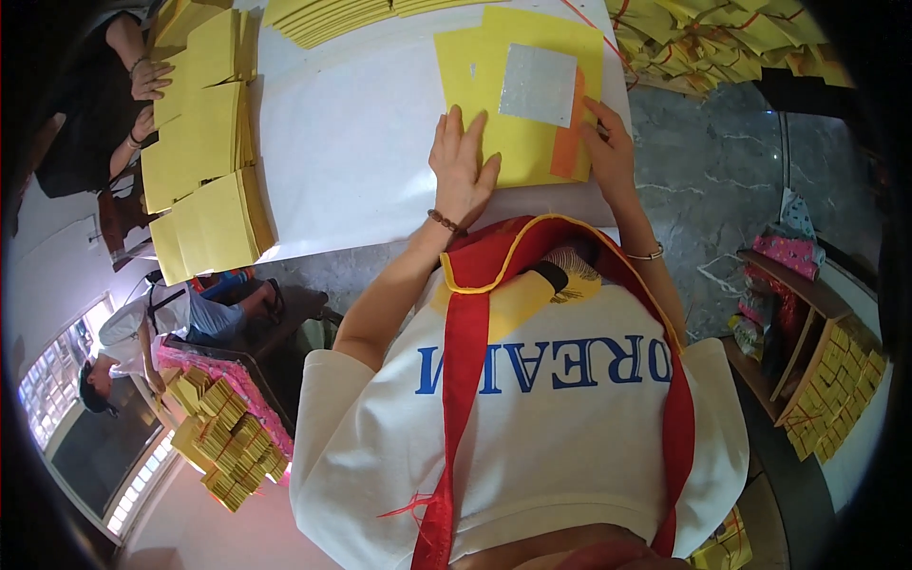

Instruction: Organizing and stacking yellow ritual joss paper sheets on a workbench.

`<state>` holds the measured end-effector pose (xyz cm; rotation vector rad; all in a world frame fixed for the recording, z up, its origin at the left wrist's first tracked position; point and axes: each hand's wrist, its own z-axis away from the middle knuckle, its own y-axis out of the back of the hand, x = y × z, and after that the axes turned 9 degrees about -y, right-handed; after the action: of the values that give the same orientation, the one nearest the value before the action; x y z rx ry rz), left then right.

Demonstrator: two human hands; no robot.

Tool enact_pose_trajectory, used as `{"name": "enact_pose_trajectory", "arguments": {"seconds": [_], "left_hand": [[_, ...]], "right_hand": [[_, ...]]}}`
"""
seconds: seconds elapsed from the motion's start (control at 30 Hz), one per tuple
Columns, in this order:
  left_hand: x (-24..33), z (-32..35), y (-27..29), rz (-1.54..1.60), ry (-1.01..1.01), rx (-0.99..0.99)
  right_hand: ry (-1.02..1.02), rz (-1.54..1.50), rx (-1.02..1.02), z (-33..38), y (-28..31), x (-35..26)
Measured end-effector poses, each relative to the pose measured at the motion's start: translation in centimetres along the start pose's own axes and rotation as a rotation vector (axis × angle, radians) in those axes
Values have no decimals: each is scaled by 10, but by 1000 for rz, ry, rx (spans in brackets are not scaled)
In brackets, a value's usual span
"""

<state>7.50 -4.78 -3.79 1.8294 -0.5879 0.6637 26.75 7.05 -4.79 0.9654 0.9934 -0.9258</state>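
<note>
Evidently light and floppy, the yellow paper sheets [508, 104] lie on the white table [351, 142], left hand [463, 166] pressing flat and open, right hand [608, 152] pinching their edge, best lifted there.

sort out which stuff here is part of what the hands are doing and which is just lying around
In use: left hand, right hand, yellow sheet, silver foil square, orange strip.

Lying about: yellow paper stacks, tied bundles, white table.

At the upper middle of the frame, matt yellow paper sheets [513, 104] bear a glittery silver foil square [538, 84] and a dull orange patch [570, 142] on a smooth white tabletop [351, 142].
</note>
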Motion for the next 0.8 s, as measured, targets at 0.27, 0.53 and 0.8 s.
{"name": "enact_pose_trajectory", "arguments": {"seconds": [0.27,0.53,0.8], "left_hand": [[8,3,11,-184,-44,54],[1,4,6,91,98,13],[-2,1,1,70,113,-15]], "right_hand": [[138,88,-106,-15,-6,-23],[149,167,-117,-13,-11,-20],[429,581,166,-14,-13,-26]]}}
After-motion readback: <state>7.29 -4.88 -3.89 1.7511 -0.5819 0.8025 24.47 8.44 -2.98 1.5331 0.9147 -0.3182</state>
